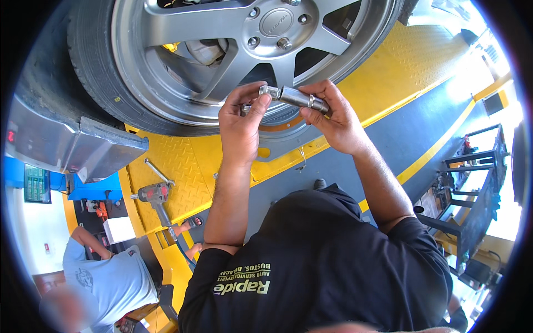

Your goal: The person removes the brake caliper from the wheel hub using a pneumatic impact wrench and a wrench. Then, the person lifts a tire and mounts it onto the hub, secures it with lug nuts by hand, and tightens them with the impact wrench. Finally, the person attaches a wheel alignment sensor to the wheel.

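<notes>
In front of the silver alloy wheel with its black tire, my left hand pinches a shiny lug nut; another small metal piece sits among its fingers, partly hidden. My right hand grips a long steel socket whose open end is at the lug nut. I cannot tell whether the two touch. On the wheel's hub, studs or nuts surround a round center cap.
The yellow ramp runs under the wheel, holding an impact wrench and a combination wrench on the left. A grey metal body panel juts at left. A co-worker in light blue is at lower left; a black metal rack stands right.
</notes>
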The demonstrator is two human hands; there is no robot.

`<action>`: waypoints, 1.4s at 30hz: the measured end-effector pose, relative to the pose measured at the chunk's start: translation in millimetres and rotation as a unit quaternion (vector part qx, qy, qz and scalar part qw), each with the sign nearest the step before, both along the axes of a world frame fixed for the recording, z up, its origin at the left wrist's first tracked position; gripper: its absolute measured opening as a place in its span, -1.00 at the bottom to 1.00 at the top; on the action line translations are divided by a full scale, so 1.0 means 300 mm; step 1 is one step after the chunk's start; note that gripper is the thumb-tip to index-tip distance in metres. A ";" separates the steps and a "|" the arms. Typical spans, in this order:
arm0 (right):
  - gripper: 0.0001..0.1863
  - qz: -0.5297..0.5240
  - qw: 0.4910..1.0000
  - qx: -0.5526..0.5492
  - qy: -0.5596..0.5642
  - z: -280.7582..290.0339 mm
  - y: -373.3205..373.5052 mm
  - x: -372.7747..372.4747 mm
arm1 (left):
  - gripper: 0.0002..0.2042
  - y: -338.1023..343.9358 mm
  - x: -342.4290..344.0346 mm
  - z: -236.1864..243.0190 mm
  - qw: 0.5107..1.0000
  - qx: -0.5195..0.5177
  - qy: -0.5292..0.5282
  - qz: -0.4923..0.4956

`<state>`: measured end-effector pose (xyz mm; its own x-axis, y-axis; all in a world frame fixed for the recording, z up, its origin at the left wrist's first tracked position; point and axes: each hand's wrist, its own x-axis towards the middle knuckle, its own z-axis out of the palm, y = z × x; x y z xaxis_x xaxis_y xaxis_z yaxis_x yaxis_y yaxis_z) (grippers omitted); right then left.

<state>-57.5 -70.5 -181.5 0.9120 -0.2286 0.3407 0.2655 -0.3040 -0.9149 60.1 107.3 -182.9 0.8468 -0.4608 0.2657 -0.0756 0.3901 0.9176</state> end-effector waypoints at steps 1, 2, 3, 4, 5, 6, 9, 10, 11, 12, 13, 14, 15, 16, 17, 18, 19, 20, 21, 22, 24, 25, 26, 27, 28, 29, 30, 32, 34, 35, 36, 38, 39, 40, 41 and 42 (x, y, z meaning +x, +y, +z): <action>-0.63 0.005 0.998 -0.051 -0.040 -0.012 -0.013 -0.001 | -0.75 -0.011 -0.005 0.006 1.000 0.021 -0.023 0.001; -0.65 0.027 0.999 0.013 -0.028 -0.025 -0.024 -0.005 | -0.76 -0.020 -0.006 0.011 0.998 0.040 -0.046 0.004; -0.67 0.052 0.996 0.075 -0.015 -0.038 -0.035 -0.008 | -0.76 -0.027 -0.006 0.015 0.996 0.061 -0.073 0.001; -0.70 0.091 0.987 0.130 -0.007 -0.051 -0.043 -0.011 | -0.77 -0.029 -0.005 0.018 0.993 0.078 -0.091 -0.010; -0.69 0.103 0.973 0.206 0.029 -0.063 -0.052 -0.014 | -0.78 -0.033 -0.001 0.019 0.989 0.095 -0.112 -0.026; -0.69 0.129 0.951 0.273 0.062 -0.076 -0.054 -0.017 | -0.79 -0.033 0.000 0.018 0.985 0.100 -0.132 -0.039; -0.69 0.132 0.929 0.337 0.074 -0.104 -0.040 -0.022 | -0.82 -0.046 -0.005 0.007 0.975 0.123 -0.185 -0.010; -0.69 0.121 0.932 0.333 0.070 -0.109 -0.031 -0.019 | -0.83 -0.054 -0.014 0.000 0.974 0.127 -0.190 -0.001; -0.70 0.106 0.936 0.331 0.050 -0.111 -0.022 -0.013 | -0.82 -0.062 -0.022 -0.007 0.975 0.127 -0.184 0.017; -0.71 0.094 0.947 0.306 0.028 -0.110 -0.015 -0.003 | -0.81 -0.073 -0.034 -0.014 0.975 0.131 -0.176 0.029; -0.72 0.078 0.956 0.283 0.014 -0.106 -0.008 0.012 | -0.80 -0.084 -0.043 -0.022 0.976 0.128 -0.169 0.040; -0.72 0.061 0.964 0.259 0.009 -0.101 -0.003 0.027 | -0.79 -0.096 -0.051 -0.029 0.987 0.114 -0.100 0.054; -0.70 0.029 0.977 0.209 0.004 -0.093 0.001 0.056 | -0.77 -0.109 -0.054 -0.038 0.993 0.094 -0.031 0.066; -0.69 -0.007 0.990 0.129 -0.053 -0.082 0.002 0.088 | -0.75 -0.121 -0.054 -0.046 0.994 0.065 0.034 0.076; -0.68 -0.048 0.994 0.051 -0.090 -0.070 0.001 0.124 | -0.75 -0.132 -0.047 -0.053 0.993 0.054 0.076 0.072; -0.67 -0.091 0.986 -0.032 -0.137 -0.057 0.003 0.161 | -0.74 -0.144 -0.033 -0.058 0.993 0.042 0.091 0.061; -0.65 -0.098 0.987 -0.029 -0.128 -0.046 0.009 0.195 | -0.74 -0.152 -0.020 -0.066 0.993 0.032 0.108 0.049; -0.64 -0.139 0.977 -0.084 -0.137 -0.035 0.021 0.233 | -0.73 -0.158 -0.001 -0.073 0.991 0.020 0.125 0.035; -0.63 -0.166 0.973 -0.108 -0.115 -0.024 0.034 0.265 | -0.74 -0.163 0.024 -0.076 0.989 -0.005 0.150 0.003; -0.61 -0.191 0.963 -0.142 -0.127 -0.014 0.050 0.290 | -0.75 -0.166 0.047 -0.080 0.981 -0.038 0.189 0.001; -0.59 -0.223 0.952 -0.182 -0.105 0.005 0.078 0.316 | -0.75 -0.183 0.099 -0.083 0.963 -0.109 0.245 -0.028; -0.58 -0.244 0.943 -0.204 -0.099 0.016 0.093 0.328 | -0.77 -0.183 0.123 -0.082 0.952 -0.127 0.274 -0.041; -0.59 -0.252 0.938 -0.216 -0.100 0.026 0.106 0.335 | -0.75 -0.187 0.143 -0.081 0.946 -0.149 0.281 -0.068; -0.60 -0.266 0.932 -0.226 -0.100 0.035 0.121 0.336 | -0.74 -0.192 0.157 -0.082 0.936 -0.177 0.283 -0.107; -0.61 -0.276 0.929 -0.234 -0.076 0.041 0.138 0.338 | -0.73 -0.194 0.171 -0.083 0.924 -0.203 0.288 -0.146; -0.62 -0.293 0.922 -0.245 -0.063 0.050 0.147 0.338 | -0.72 -0.197 0.178 -0.086 0.912 -0.216 0.305 -0.167; -0.63 -0.308 0.917 -0.252 -0.030 0.059 0.157 0.341 | -0.70 -0.197 0.183 -0.087 0.899 -0.229 0.322 -0.188; -0.61 -0.340 0.905 -0.256 0.023 0.074 0.181 0.345 | -0.68 -0.195 0.188 -0.089 0.883 -0.240 0.335 -0.223; -0.58 -0.381 0.889 -0.251 0.045 0.091 0.211 0.354 | -0.65 -0.190 0.193 -0.082 0.876 -0.253 0.307 -0.274; -0.53 -0.372 0.892 -0.242 0.079 0.098 0.224 0.351 | -0.64 -0.185 0.196 -0.076 0.875 -0.238 0.315 -0.282; -0.53 -0.386 0.892 -0.224 0.074 0.106 0.235 0.349 | -0.64 -0.184 0.199 -0.067 0.869 -0.238 0.304 -0.311; -0.53 -0.397 0.897 -0.187 0.064 0.116 0.251 0.336 | -0.62 -0.184 0.200 -0.045 0.851 -0.253 0.301 -0.347; -0.54 -0.386 0.901 -0.183 0.069 0.120 0.250 0.322 | -0.62 -0.190 0.198 -0.034 0.841 -0.269 0.309 -0.354; -0.56 -0.387 0.898 -0.202 0.043 0.120 0.255 0.311 | -0.62 -0.196 0.197 -0.025 0.831 -0.284 0.316 -0.360; -0.57 -0.381 0.897 -0.225 -0.003 0.119 0.258 0.298 | -0.62 -0.204 0.195 -0.019 0.839 -0.249 0.367 -0.315; -0.58 -0.387 0.892 -0.232 -0.036 0.117 0.262 0.292 | -0.63 -0.210 0.195 -0.018 0.835 -0.273 0.347 -0.328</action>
<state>30.1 8.0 -146.4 0.5142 -0.5994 0.6135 -0.1349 -0.7629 -0.6323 118.5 44.2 -188.1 0.4964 -0.8570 0.1388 0.7951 0.5129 0.3236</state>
